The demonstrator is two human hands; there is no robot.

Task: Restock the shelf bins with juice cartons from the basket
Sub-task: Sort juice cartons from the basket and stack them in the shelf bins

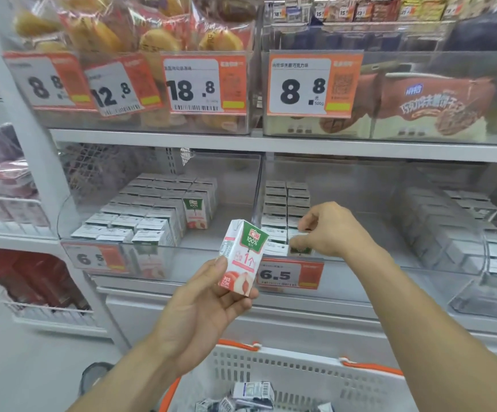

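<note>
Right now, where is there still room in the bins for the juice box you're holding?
Left bin: bare floor right of its carton block, beside the single upright carton. Middle bin: wide bare floor between the right hand's two carton columns and the stacks far right. Crowded: the bins' left sides.

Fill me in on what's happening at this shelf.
A person is restocking juice cartons. The left hand holds a peach juice carton upright in front of the shelf, while the right hand reaches into the middle clear bin and pinches a carton at the front of its rows. The left bin is partly filled. The white basket below has more cartons in it.
</note>
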